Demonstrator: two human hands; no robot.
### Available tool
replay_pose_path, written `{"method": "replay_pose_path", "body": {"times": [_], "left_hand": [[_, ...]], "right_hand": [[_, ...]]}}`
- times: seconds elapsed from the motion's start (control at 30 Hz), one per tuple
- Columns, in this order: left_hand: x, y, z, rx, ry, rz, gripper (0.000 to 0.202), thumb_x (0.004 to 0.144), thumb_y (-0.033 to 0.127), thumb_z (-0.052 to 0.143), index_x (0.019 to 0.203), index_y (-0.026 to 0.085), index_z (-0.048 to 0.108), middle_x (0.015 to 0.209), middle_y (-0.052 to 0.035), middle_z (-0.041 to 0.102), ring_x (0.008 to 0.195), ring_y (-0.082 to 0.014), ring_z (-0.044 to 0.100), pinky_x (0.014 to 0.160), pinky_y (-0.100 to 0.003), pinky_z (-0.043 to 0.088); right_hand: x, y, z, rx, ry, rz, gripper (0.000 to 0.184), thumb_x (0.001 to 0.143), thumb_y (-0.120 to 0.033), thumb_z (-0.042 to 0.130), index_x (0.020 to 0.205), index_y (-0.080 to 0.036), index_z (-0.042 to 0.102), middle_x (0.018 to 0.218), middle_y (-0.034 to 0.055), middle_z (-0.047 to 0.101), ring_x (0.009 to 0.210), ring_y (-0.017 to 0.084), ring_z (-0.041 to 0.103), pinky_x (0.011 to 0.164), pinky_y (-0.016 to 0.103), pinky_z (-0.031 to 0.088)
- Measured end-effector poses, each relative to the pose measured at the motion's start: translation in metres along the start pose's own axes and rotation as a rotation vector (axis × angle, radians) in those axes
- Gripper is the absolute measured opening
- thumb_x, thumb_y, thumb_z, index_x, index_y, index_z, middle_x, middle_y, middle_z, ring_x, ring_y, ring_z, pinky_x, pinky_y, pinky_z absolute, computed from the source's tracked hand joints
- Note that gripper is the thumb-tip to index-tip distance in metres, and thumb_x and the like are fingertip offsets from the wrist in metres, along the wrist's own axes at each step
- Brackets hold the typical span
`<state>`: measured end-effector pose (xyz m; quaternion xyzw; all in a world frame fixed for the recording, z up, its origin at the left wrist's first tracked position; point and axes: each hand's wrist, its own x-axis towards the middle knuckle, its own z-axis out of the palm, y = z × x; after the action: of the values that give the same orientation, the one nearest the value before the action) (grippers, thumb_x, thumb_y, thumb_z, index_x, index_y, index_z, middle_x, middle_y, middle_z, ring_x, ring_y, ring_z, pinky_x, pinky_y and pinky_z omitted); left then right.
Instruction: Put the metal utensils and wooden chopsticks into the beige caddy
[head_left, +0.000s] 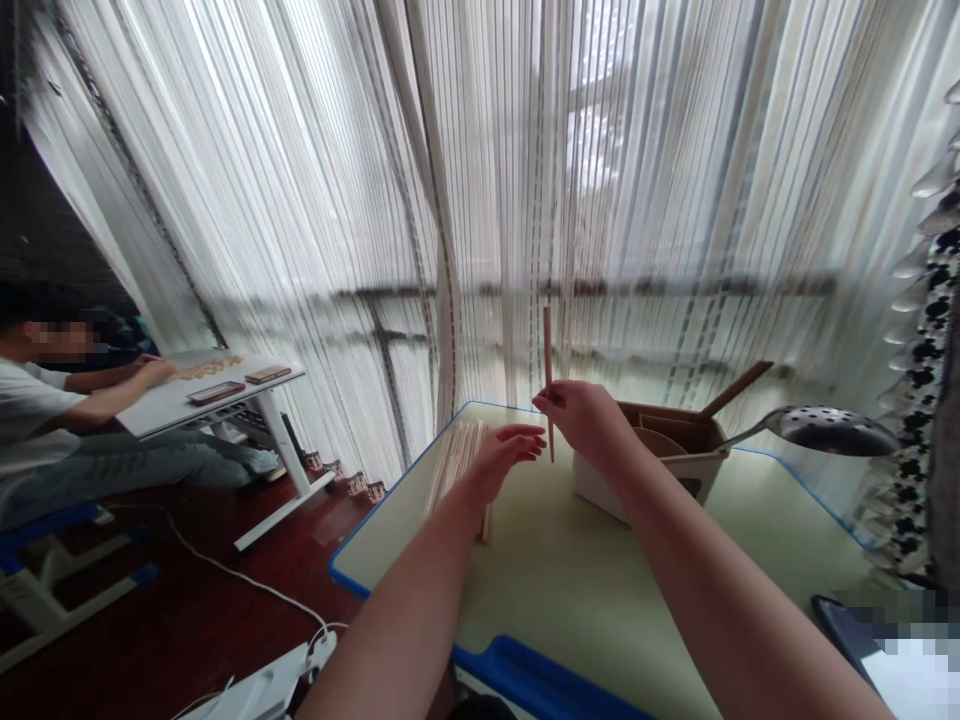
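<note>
My right hand (589, 415) is closed round a slim wooden chopstick (547, 345). It stands nearly upright above the table, reddish brown at the top, with its paler lower end pointing down. Close on its left, my left hand (504, 455) is open, fingers stretched towards the chopstick; a gap shows between them. Several pale chopsticks (450, 460) lie side by side on the table, partly hidden by my left hand and forearm. Just beyond my right wrist is a utensil holder (600, 487), white outside and brown inside. A wooden handle (739, 390) and a perforated metal skimmer (832, 430) stick out of it.
The pale table (555, 590) has a blue edge. At its right lies a dark-edged flat object (840, 620), partly blurred out. Sheer curtains (495, 200) hang behind. At left, another person (37, 420) sits at a white table (161, 405); a white cable (217, 565) crosses the floor.
</note>
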<state>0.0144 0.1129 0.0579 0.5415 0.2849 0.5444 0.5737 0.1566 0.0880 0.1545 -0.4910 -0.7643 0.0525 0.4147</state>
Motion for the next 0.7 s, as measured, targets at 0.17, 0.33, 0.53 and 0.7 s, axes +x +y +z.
{"method": "replay_pose_path", "body": {"times": [0.17,0.33,0.53,0.7], "left_hand": [[-0.004,-0.002,0.016,-0.02,-0.041,-0.011,0.033,0.063,0.029,0.074,0.09,0.011,0.066,0.077,-0.0063,0.063,0.063,-0.0103,0.056,0.063,-0.027,0.044],[0.001,-0.008,0.018,-0.03,-0.047,0.032,0.034,0.063,0.026,0.075,0.093,0.012,0.065,0.079,-0.0048,0.063,0.069,-0.0106,0.057,0.064,-0.026,0.045],[0.002,-0.012,0.016,0.013,-0.042,-0.024,0.032,0.056,0.029,0.078,0.079,0.009,0.067,0.069,-0.0045,0.064,0.062,-0.0114,0.057,0.063,-0.028,0.047],[-0.003,-0.004,0.02,0.123,-0.027,-0.001,0.033,0.056,0.03,0.078,0.08,0.01,0.068,0.073,-0.0053,0.067,0.065,-0.0116,0.059,0.068,-0.028,0.047]], "right_hand": [[-0.002,-0.011,-0.021,-0.101,-0.012,0.08,0.022,0.078,-0.036,0.054,0.077,-0.019,0.068,0.065,0.0039,0.065,0.059,0.014,0.057,0.052,0.024,0.036],[-0.003,-0.017,-0.025,-0.067,-0.069,0.094,0.022,0.077,-0.036,0.056,0.076,-0.018,0.068,0.063,0.0035,0.065,0.057,0.013,0.055,0.051,0.024,0.034],[-0.004,-0.018,-0.037,-0.039,0.014,0.046,0.034,0.082,-0.044,0.048,0.072,-0.017,0.067,0.062,0.0036,0.064,0.058,0.014,0.056,0.052,0.024,0.035],[-0.006,-0.019,-0.054,-0.016,0.075,-0.01,0.024,0.082,-0.03,0.049,0.073,-0.016,0.066,0.068,0.0047,0.067,0.063,0.014,0.059,0.057,0.023,0.038]]}}
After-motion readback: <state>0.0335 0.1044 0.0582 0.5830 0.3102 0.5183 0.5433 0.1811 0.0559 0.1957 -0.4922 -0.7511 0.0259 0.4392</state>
